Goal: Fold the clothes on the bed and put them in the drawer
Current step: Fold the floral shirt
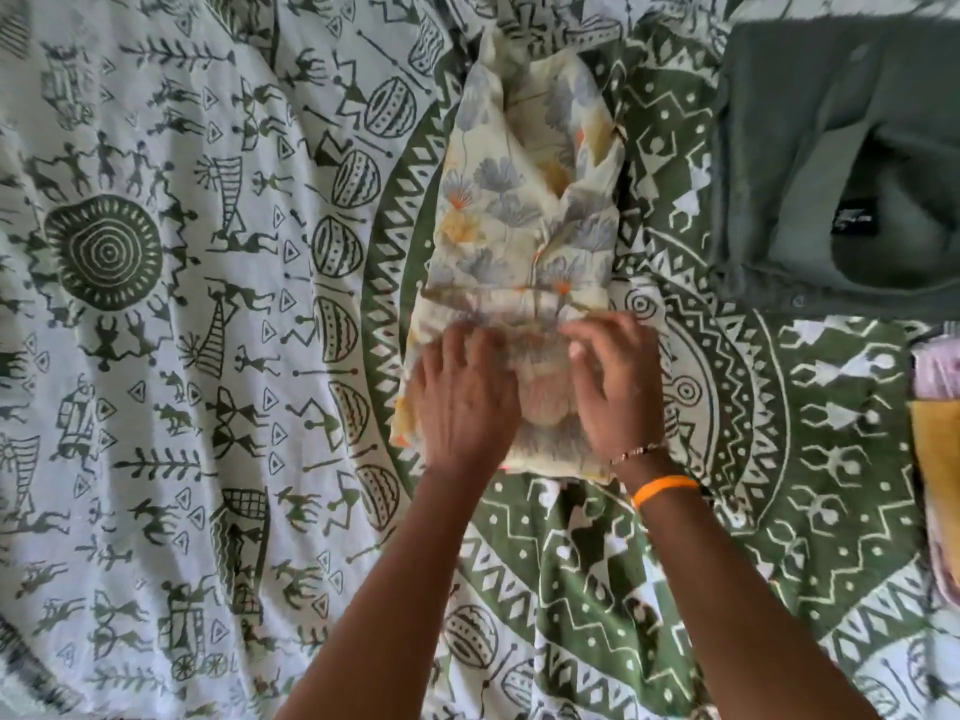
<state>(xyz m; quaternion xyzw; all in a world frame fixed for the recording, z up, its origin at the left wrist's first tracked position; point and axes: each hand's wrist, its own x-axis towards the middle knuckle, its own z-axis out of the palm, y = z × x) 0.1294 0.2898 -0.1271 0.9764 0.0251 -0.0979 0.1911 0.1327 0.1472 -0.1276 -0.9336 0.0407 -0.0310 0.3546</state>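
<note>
Floral shirt [524, 241] lies lengthwise on the bed [156, 304], partly folded. Both forearms reach in from below; left hand [462, 397] and right hand [613, 387] rest side by side on its near end, fingers spread and slightly bent, pressing the cloth. Wide bare sheet lies to the left. Green garment [831, 163] sits near on the right; folded clothes [937, 449] at the right edge.

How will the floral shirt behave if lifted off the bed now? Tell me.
The floral shirt looks thin and wrinkled, so it will probably flop and unfold. Both hands press its folded lower end, which suggests the fold won't hold itself. It seems light.
</note>
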